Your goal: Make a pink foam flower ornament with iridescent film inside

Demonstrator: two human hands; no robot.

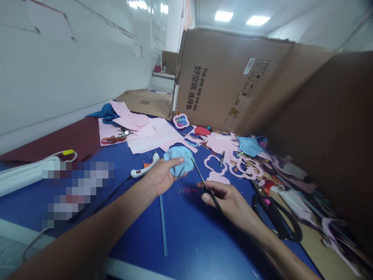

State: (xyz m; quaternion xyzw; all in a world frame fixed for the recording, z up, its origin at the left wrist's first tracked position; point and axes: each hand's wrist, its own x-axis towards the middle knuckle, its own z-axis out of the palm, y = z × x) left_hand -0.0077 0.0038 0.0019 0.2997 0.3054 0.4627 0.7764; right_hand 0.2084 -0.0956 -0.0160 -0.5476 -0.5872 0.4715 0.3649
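Note:
My left hand (161, 177) grips a light blue felt piece (179, 161) above the blue table (189, 237), forefinger stretched across it. My right hand (225, 198) is closed on a thin dark pointed tool (204, 182) whose tip touches the edge of the blue felt piece. A white glue gun (144, 167) with a black cord lies just left of my left hand. Pink felt cut-outs (217, 169) lie just beyond my right hand.
Pink sheets (151, 134) and red-handled scissors (113, 139) lie at the back left. Large black scissors (276, 217) rest at the right among felt scraps. Cardboard boxes (233, 81) wall off the back and right. A thin blue strip (163, 223) lies near the front.

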